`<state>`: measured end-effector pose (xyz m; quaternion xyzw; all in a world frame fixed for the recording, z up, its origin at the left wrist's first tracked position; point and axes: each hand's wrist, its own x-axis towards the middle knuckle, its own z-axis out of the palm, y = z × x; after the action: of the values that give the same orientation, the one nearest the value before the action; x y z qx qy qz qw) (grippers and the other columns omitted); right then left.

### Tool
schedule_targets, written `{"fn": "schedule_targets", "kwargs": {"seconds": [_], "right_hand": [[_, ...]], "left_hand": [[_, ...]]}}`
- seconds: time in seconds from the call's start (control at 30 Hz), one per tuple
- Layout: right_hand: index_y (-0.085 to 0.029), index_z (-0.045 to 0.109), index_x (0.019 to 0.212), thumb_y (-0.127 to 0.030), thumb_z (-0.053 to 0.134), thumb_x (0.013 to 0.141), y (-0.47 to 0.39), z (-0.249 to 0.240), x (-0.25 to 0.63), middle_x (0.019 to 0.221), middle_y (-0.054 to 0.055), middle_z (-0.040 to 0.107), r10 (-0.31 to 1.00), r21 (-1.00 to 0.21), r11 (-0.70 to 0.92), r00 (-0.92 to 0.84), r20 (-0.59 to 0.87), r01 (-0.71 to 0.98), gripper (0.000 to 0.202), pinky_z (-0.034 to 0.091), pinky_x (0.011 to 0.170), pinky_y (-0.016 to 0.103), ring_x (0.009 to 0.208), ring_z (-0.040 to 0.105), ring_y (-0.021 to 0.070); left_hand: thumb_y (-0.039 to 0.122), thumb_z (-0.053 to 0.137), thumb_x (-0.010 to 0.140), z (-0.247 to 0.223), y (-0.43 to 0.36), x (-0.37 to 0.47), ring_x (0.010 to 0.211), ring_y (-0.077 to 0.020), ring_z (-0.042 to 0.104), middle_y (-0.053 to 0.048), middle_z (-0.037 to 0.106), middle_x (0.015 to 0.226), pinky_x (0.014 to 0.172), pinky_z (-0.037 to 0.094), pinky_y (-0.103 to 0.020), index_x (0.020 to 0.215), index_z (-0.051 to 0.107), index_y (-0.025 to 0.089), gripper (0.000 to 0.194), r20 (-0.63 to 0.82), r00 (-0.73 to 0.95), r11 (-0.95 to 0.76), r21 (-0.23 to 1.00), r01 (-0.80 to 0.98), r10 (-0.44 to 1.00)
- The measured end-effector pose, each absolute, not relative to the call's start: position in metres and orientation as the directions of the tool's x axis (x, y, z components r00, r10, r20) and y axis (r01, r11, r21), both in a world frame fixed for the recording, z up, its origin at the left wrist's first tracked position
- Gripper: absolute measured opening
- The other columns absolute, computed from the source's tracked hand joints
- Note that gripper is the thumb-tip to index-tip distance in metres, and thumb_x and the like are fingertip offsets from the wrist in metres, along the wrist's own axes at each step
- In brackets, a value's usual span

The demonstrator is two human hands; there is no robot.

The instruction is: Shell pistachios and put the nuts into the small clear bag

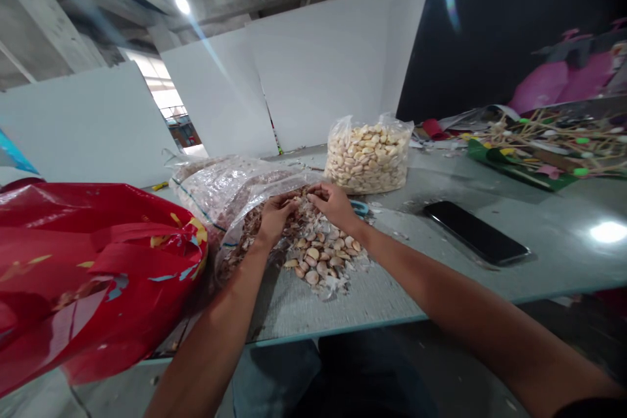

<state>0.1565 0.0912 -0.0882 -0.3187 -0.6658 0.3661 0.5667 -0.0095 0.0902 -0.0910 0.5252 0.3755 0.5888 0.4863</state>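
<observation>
My left hand and my right hand are close together at the mouth of a clear plastic sack that lies on its side. Their fingers are curled in a pinch over garlic skins; what is between the fingertips is too small to make out. Just below them, unpeeled garlic cloves are spread on the table among pale flakes of skin. Behind my right hand stands a clear bag full of peeled cloves. A blue curved object shows partly beside my right wrist.
A big red plastic bag takes up the left side, close to my left forearm. On the right, a black phone lies on the grey table. Thin sticks with coloured tips are heaped at the back right. White panels stand behind.
</observation>
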Motion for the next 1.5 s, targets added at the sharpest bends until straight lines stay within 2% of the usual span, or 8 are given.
{"fn": "schedule_targets", "kwargs": {"seconds": [0.1, 0.27, 0.4, 0.57, 0.73, 1.07, 1.33, 1.5], "right_hand": [[-0.016, 0.062, 0.096, -0.036, 0.063, 0.071, 0.087, -0.088, 0.150, 0.075, 0.003, 0.066, 0.856, -0.904, 0.385, -0.293, 0.426, -0.188, 0.033, 0.051, 0.055, 0.026, 0.061, 0.061, 0.0144], [-0.016, 0.062, 0.090, -0.037, 0.067, 0.067, 0.091, -0.094, 0.147, 0.077, 0.003, 0.067, 0.879, -0.904, 0.383, -0.225, 0.420, -0.191, 0.031, 0.052, 0.058, 0.025, 0.065, 0.062, 0.0143], [-0.016, 0.063, 0.088, -0.034, 0.067, 0.068, 0.093, -0.097, 0.148, 0.079, 0.004, 0.068, 0.869, -0.887, 0.446, -0.176, 0.462, -0.120, 0.027, 0.053, 0.060, 0.025, 0.071, 0.064, 0.0154], [-0.016, 0.066, 0.092, -0.030, 0.061, 0.074, 0.093, -0.097, 0.150, 0.082, 0.005, 0.070, 0.867, -0.886, 0.464, -0.204, 0.455, 0.000, 0.024, 0.052, 0.056, 0.024, 0.069, 0.065, 0.0157], [-0.015, 0.072, 0.090, -0.029, 0.056, 0.079, 0.090, -0.090, 0.154, 0.087, 0.006, 0.072, 0.785, -0.738, 0.617, -0.150, 0.601, 0.274, 0.023, 0.049, 0.067, 0.026, 0.079, 0.065, 0.0181], [-0.017, 0.073, 0.090, -0.025, 0.057, 0.082, 0.088, -0.090, 0.155, 0.088, 0.006, 0.073, 0.739, -0.596, 0.659, -0.249, 0.626, 0.459, 0.020, 0.043, 0.070, 0.024, 0.079, 0.064, 0.0167], [-0.018, 0.071, 0.084, -0.021, 0.056, 0.078, 0.083, -0.087, 0.150, 0.079, 0.004, 0.070, 0.764, -0.554, 0.612, -0.239, 0.599, 0.564, 0.016, 0.038, 0.062, 0.022, 0.070, 0.060, 0.0144], [-0.016, 0.069, 0.078, -0.022, 0.057, 0.075, 0.082, -0.085, 0.147, 0.075, 0.006, 0.069, 0.766, -0.525, 0.581, -0.200, 0.611, 0.622, 0.013, 0.038, 0.063, 0.024, 0.070, 0.059, 0.0164]], "left_hand": [[0.027, 0.080, 0.056, -0.092, 0.089, -0.009, 0.045, -0.0067, 0.054, 0.002, 0.065, 0.064, 0.046, 0.046, -0.019, 0.090, 0.069, 0.014, 0.038, 0.271, 0.036, -0.261, 0.951, -0.166, 0.962], [0.031, 0.077, 0.060, -0.091, 0.087, -0.008, 0.045, -0.0079, 0.054, -0.001, 0.069, 0.072, 0.046, 0.046, -0.022, 0.101, 0.069, 0.014, 0.046, 0.250, 0.045, -0.246, 0.966, -0.081, 0.967], [0.032, 0.076, 0.061, -0.091, 0.085, -0.006, 0.048, -0.0080, 0.055, -0.004, 0.072, 0.085, 0.049, 0.048, -0.023, 0.111, 0.067, 0.015, 0.053, 0.269, 0.055, -0.270, 0.963, 0.011, 0.962], [0.034, 0.073, 0.065, -0.089, 0.085, -0.006, 0.048, -0.0083, 0.054, -0.003, 0.071, 0.080, 0.047, 0.046, -0.022, 0.107, 0.070, 0.017, 0.046, 0.334, -0.011, -0.331, 0.937, 0.112, 0.942], [0.034, 0.070, 0.069, -0.090, 0.087, -0.011, 0.051, -0.0105, 0.056, -0.004, 0.071, 0.083, 0.047, 0.045, -0.022, 0.101, 0.072, 0.017, 0.036, 0.443, -0.054, -0.402, 0.853, 0.333, 0.895], [0.032, 0.067, 0.075, -0.089, 0.088, -0.014, 0.061, -0.0167, 0.061, -0.006, 0.073, 0.079, 0.063, 0.046, -0.027, 0.100, 0.073, 0.022, 0.028, 0.531, 0.090, -0.465, 0.633, 0.619, 0.842], [0.025, 0.060, 0.080, -0.088, 0.084, -0.012, 0.082, -0.0217, 0.065, -0.007, 0.073, 0.091, 0.078, 0.047, -0.030, 0.102, 0.072, 0.023, 0.025, 0.591, 0.191, -0.518, 0.452, 0.726, 0.784], [0.021, 0.060, 0.079, -0.088, 0.082, -0.011, 0.087, -0.0231, 0.065, -0.008, 0.073, 0.095, 0.082, 0.046, -0.032, 0.100, 0.072, 0.023, 0.025, 0.613, 0.203, -0.548, 0.448, 0.707, 0.763]]}}
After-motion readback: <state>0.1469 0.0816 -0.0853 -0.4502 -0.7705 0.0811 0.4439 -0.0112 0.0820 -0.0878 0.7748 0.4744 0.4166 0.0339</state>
